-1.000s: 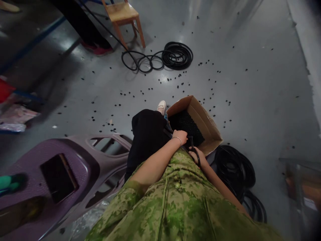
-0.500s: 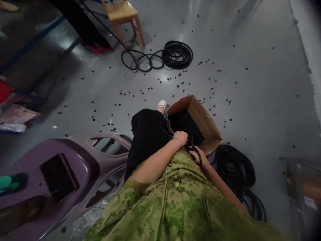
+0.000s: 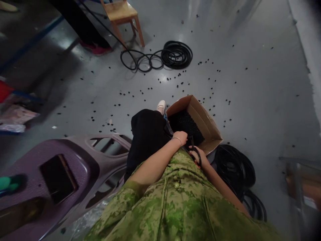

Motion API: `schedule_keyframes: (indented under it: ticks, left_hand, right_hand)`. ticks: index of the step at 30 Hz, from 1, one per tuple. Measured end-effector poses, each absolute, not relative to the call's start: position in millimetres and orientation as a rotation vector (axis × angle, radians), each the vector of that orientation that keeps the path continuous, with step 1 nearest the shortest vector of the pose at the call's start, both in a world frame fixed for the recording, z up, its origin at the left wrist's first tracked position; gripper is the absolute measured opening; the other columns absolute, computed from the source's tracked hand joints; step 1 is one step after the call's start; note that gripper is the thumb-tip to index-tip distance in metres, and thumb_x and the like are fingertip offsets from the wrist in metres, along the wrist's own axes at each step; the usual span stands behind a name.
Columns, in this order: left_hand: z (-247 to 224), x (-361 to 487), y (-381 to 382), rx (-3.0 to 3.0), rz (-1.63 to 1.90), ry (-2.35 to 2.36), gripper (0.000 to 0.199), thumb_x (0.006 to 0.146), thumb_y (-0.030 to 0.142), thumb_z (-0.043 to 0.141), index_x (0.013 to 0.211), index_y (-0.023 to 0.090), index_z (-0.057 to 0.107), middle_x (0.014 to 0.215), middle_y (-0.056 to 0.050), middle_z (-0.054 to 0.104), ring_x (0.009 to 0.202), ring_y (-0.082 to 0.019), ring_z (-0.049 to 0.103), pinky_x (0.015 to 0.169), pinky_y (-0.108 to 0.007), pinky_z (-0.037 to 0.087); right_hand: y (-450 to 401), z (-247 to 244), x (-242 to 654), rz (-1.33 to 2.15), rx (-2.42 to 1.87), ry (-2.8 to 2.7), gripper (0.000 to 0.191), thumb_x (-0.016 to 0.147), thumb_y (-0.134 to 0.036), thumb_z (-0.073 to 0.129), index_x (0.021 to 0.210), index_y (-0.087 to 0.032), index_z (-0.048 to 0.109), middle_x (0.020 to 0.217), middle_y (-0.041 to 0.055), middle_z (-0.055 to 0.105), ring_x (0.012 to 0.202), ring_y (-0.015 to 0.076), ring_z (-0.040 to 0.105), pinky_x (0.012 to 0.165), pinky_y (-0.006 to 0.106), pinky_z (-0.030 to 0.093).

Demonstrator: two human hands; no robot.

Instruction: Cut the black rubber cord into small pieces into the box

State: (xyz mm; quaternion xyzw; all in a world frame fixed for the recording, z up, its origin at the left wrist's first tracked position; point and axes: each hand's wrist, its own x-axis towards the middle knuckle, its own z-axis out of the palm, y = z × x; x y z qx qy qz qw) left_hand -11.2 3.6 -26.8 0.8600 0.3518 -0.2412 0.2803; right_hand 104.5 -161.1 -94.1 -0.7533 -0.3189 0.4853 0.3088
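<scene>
My left hand (image 3: 180, 136), with a thin bracelet at the wrist, is closed at the near edge of an open cardboard box (image 3: 207, 125). A dark length that looks like black hose (image 3: 169, 132) runs into it from beside my knee. Just right of it, my right hand (image 3: 197, 153) is wrapped round a black-handled tool (image 3: 198, 156) that looks like scissors, with a bit of red at its lower end. The tool's tip lies close to my left fingers. Many small black pieces (image 3: 185, 124) fill part of the box.
Coiled black hose (image 3: 177, 55) lies on the floor ahead, near a wooden chair (image 3: 121, 11) and a person's leg (image 3: 82, 25). More coils (image 3: 233, 167) sit at right. A purple plastic chair (image 3: 85, 167) at left bears a phone (image 3: 58, 178). Small black pieces dot the floor.
</scene>
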Motion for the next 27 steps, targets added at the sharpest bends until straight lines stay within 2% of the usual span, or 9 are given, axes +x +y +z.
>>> schedule_keyframes:
  ticks: [27]
  left_hand:
    - [-28.0,-10.1,1.3,2.373,-0.621,0.91,0.029,0.095,0.032,0.056,0.111,0.015,0.074,0.114,-0.017,0.073,0.106,-0.027,0.07,0.087,-0.033,0.054]
  right_hand:
    - [-161.3,-91.3,102.0,1.253,-2.016,-0.902,0.041,0.072,-0.044,0.058,0.104,-0.021,0.068,0.077,0.0024,0.073,0.077,0.0246,0.069,0.074,0.034,0.049]
